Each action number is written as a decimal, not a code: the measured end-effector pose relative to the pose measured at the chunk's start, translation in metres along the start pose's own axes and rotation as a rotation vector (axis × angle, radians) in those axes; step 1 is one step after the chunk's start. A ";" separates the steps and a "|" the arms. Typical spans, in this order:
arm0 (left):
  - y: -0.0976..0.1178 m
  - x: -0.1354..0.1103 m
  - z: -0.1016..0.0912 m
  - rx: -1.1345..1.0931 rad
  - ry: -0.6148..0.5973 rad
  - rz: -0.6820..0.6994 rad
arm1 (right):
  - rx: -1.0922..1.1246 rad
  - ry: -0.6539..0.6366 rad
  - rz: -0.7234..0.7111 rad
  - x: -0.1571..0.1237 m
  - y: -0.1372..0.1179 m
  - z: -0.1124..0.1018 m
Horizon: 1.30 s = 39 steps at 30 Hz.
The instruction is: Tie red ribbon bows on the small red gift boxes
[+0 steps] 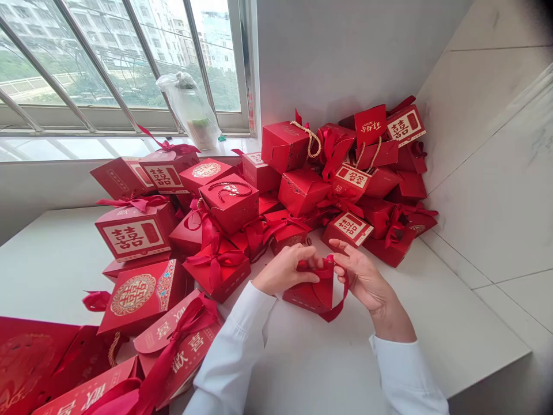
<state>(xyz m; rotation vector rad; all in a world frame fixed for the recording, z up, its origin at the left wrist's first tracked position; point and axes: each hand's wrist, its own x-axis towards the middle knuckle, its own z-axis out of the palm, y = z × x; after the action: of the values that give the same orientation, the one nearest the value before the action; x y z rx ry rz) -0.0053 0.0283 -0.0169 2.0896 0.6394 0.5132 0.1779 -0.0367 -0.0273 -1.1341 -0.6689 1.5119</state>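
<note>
In front of me a small red gift box (309,294) rests on the white table. A red ribbon (339,302) is at its top, with one end hanging in a loop down the right side. My left hand (294,267) lies over the box's upper left, its fingers closed on the ribbon near the top. My right hand (359,274) pinches the ribbon at the box's upper right, thumb and fingertips together. The fingers partly hide the top of the box and where the ribbon crosses.
Many red gift boxes (233,207) with ribbons and gold cords are heaped behind and to my left. A plastic-wrapped cup (201,129) stands on the sill by the barred window. The white table (302,369) ends at the right, near a tiled wall (496,173).
</note>
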 end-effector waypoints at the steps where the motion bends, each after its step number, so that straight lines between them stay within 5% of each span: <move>1: 0.002 0.000 0.000 -0.025 0.010 -0.021 | -0.041 -0.004 -0.031 0.000 -0.003 0.005; 8: 0.007 0.000 0.004 0.014 0.106 -0.071 | -0.337 -0.014 -0.250 -0.009 -0.006 0.040; 19: 0.015 0.002 0.014 0.210 0.180 -0.063 | -0.684 0.167 -0.423 -0.031 0.009 0.064; 25: 0.014 0.002 0.015 0.236 0.266 -0.139 | -0.730 0.237 -0.387 -0.035 0.014 0.047; 39: 0.007 -0.003 0.003 0.054 0.159 -0.088 | -1.013 0.215 -0.312 -0.014 0.006 0.030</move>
<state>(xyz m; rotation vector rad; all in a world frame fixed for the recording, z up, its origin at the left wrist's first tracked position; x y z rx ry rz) -0.0041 0.0212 -0.0135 2.0749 0.8415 0.6222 0.1480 -0.0467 -0.0169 -1.7867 -1.4558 0.7253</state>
